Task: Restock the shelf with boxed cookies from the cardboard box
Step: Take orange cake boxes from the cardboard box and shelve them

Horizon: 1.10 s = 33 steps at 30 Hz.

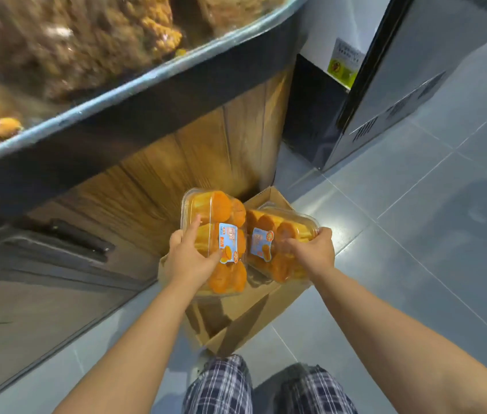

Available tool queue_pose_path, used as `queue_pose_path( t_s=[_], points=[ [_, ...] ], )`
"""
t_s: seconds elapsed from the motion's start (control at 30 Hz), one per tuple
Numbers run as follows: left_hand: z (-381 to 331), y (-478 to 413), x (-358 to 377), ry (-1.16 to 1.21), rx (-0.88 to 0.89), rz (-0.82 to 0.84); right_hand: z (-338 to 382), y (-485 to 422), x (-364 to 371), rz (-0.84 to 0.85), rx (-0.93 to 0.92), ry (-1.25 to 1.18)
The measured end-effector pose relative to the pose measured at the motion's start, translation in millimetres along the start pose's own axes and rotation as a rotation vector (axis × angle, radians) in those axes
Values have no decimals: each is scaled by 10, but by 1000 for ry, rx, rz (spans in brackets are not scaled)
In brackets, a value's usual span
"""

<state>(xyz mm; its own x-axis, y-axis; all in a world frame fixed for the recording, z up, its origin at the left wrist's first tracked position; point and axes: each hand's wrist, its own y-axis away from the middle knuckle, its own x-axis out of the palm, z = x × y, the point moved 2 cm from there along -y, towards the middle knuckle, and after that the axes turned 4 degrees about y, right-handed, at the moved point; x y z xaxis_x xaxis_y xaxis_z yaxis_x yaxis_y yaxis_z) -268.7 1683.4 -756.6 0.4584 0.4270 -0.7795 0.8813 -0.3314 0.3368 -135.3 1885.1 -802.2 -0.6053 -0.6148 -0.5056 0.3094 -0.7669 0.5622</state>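
Shelf (134,82): runs from 9 to 12 o'clock, with a grey rim and blurred bagged snacks on top.
Floor (415,234): grey tiles, from 2 to 6 o'clock.
Cardboard box (236,321): on the floor at 6 o'clock, flaps open, against the shelf's wooden base.
Left cookie box (221,210): clear plastic with orange cookies and a blue label. You hold it above the cardboard box.
Right cookie box (269,231): same kind, tilted, just beside the first at its 3 o'clock.
Left hand (190,258): your fingers (193,227) are spread over the lid, gripping it.
Right hand (314,249): your fingers are curled round the right cookie box's far edge, thumb on the lid.
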Motion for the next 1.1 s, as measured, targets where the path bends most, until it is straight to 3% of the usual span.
queue_pose_path(
  t_s=[0.3, 0.57, 0.97, 1.1],
  points=[
    [-254, 1294, -1408, 78, -24, 104, 872, 1627, -841, 28, -95, 258],
    [71, 2606, -2078, 88, -131, -22, 1107, 2795, -1019, 159, -345, 413],
    [1144, 4541, -3072, 128, -413, -325, 1390, 4631, -301, 532, -721, 670],
    [1593, 4879, -3389, 187, -492, -429, 1503, 5202, 112, 565, -837, 718]
  ],
)
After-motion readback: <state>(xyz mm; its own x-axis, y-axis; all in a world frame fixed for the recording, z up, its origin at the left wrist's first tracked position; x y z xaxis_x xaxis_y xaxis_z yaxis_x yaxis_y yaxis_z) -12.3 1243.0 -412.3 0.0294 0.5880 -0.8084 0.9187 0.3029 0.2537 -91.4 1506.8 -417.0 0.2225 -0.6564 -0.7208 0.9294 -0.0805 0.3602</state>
